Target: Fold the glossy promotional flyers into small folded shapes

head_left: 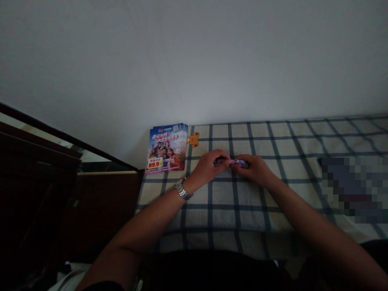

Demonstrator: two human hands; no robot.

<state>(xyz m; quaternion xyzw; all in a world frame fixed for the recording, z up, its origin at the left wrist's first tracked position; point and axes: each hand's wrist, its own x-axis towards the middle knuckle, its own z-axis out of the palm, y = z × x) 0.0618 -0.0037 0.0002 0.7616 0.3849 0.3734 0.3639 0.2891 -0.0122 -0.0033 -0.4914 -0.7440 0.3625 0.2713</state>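
Both of my hands meet over the checked cloth and grip a folded flyer (239, 163), which shows as a narrow strip with a purple, red and white print. My left hand (214, 163), with a silver watch (182, 190) on its wrist, pinches the strip's left part. On the right part are the closed fingers of my right hand (254, 169). The fingers cover much of the paper, so its exact folds cannot be made out. To the left of my hands lies a stack of colourful flyers (166, 148), with "89.9" printed on the top one.
A white and blue-grey checked cloth (221, 197) covers the surface, with an orange bear figure (193, 140) on it by the flyers. A pale wall (194, 60) rises behind. Dark wooden furniture (100, 210) stands at left. A pixelated dark object (342, 182) lies at right.
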